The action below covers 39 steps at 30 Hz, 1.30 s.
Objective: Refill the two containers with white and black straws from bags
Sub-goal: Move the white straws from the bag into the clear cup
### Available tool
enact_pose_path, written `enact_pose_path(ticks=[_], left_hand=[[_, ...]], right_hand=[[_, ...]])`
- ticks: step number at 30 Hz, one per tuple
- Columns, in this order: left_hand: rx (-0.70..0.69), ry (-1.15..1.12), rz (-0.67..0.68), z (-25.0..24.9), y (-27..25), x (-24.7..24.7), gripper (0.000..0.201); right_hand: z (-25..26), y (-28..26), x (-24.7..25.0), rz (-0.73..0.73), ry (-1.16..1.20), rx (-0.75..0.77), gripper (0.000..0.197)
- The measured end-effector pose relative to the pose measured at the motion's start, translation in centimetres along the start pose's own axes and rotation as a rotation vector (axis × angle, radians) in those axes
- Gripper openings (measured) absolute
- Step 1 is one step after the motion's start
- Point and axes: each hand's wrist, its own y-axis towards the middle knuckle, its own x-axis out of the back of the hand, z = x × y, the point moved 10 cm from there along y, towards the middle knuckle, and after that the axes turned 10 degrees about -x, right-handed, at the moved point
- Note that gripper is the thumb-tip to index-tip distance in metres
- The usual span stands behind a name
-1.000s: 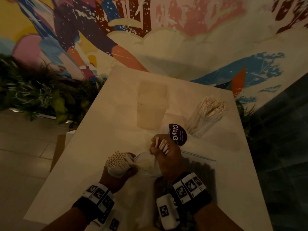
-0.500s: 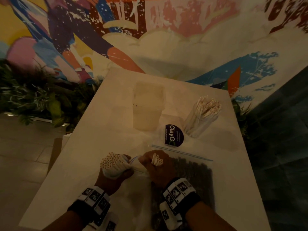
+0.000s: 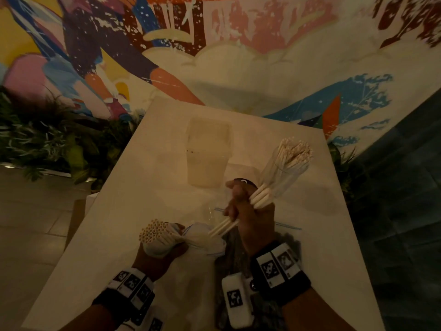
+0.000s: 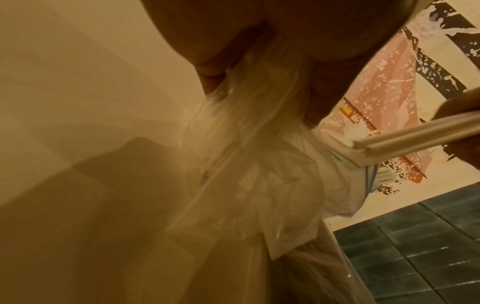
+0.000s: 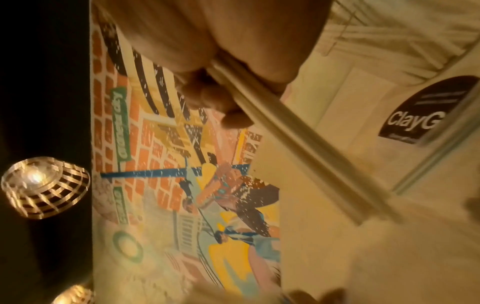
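Note:
My left hand (image 3: 159, 255) grips a clear zip bag (image 3: 202, 237) round a bundle of white straws (image 3: 154, 231), ends up. In the left wrist view the bag's plastic (image 4: 259, 164) bunches under my left hand (image 4: 259, 30). My right hand (image 3: 249, 212) grips a few white straws (image 3: 260, 198), lifted clear of the bag. They point toward a clear container (image 3: 285, 170) that holds white straws, at the right. An empty clear container (image 3: 208, 151) stands mid-table. In the right wrist view my right hand (image 5: 207, 51) clasps the straws (image 5: 298, 148). A bag of black straws (image 3: 235, 259) lies under my right wrist.
A white table (image 3: 133, 211) bears everything. A dark round "ClayG" disc (image 5: 426, 109) lies between the two containers, by my right hand. Plants (image 3: 47, 139) line the left side, a painted wall stands behind, and dark floor tiles (image 3: 405, 211) run along the right.
My right hand has drawn a few white straws out of the bag and risen away from me toward the container of white straws. My left hand stays on the bag.

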Motion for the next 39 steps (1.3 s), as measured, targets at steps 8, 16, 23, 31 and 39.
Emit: enact_pose_path(ticks=[8, 16, 23, 31, 39], left_hand=[[-0.003, -0.002, 0.015, 0.1, 0.2, -0.1, 0.047], [-0.002, 0.044, -0.043, -0.6, 0.1, 0.0, 0.049], [-0.022, 0.080, -0.038, -1.4, 0.1, -0.4, 0.050], [-0.015, 0.037, -0.062, -2.0, 0.0, -0.1, 0.043], [-0.034, 0.061, -0.036, -2.5, -0.1, -0.3, 0.046]], right_hand=[[5.8, 4.0, 6.5, -0.221, 0.333, 0.036, 0.049], [15.4, 7.8, 14.7, -0.598, 0.286, 0.303, 0.037], [13.5, 12.0, 15.0, -0.545, 0.179, 0.287, 0.046], [12.6, 12.9, 16.1, -0.492, 0.044, 0.300, 0.047], [10.6, 14.8, 15.4, -0.461, -0.164, 0.219, 0.047]])
